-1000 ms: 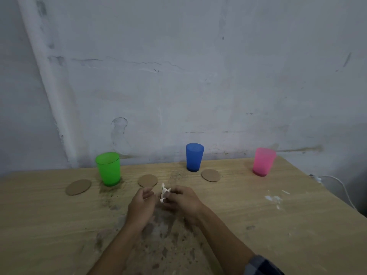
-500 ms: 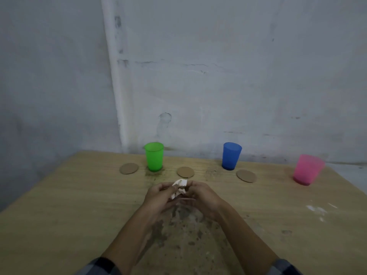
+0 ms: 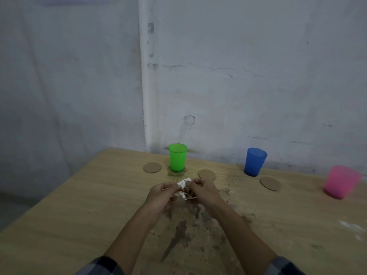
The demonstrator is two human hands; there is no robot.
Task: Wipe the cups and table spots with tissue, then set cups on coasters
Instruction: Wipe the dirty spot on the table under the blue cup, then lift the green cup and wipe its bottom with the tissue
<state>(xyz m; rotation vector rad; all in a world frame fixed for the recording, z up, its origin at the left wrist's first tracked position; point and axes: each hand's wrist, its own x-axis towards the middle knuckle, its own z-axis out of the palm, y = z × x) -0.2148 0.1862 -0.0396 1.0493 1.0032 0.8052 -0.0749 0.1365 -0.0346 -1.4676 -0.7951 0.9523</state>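
- Tissue: one crumpled white wad, already marked brown in places, was held above the middle of the counter, between the two hands.
- Left hand: fingers were curled and pinched on the left side of the tissue.
- Right hand: fingers were pinched on the right side of the same tissue; both hands appeared to be folding or reshaping it.
- Green cup: upright near the back edge, standing on bare counter with a dark smudge at its foot, between two coasters and on neither.
- Blue cup: upright on bare counter, to the right of the green cup.
- Pink cup: upright at the far right, well apart from the hands.
- Coasters: the left coaster lay just beside the green cup; the middle coaster lay just beyond the right hand; the right coaster lay in front of the blue cup. All three were empty.
- Dirt patch: brown spots and streaks spread over the counter beneath and in front of the forearms.
- Step in hand, as judged: preparing the tissue for wiping; no cup had been seated.
- Next move, as judged: it called for a clean face of tissue, one hand freed to steady a cup, then wiping the cup or the spots.
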